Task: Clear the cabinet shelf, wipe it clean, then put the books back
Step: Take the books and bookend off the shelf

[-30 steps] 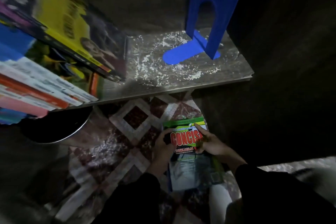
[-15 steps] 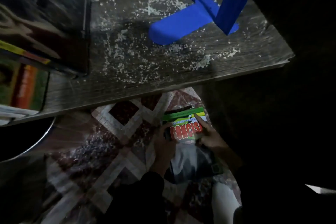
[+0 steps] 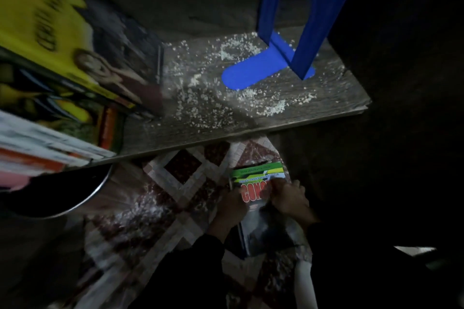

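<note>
A green-topped book with red letters (image 3: 258, 178) lies low over the patterned floor, below the shelf's front edge. My left hand (image 3: 232, 204) grips its left edge and my right hand (image 3: 288, 198) holds its right side, fingers over the cover. The wooden shelf (image 3: 288, 113) above is strewn with white crumbs. A blue bookend (image 3: 296, 32) stands on its right part. Several books (image 3: 62, 63) lean on the shelf's left part, a yellow-covered one facing out.
A dark round container with a metal rim (image 3: 82, 198) sits on the tiled floor (image 3: 155, 213) under the shelf's left end. Dark cabinet walls close in at the right and behind the shelf.
The view swung down and then back up, so the leaning books fill the left again. Both hands stay on the book; my right hand now covers more of the red lettering.
</note>
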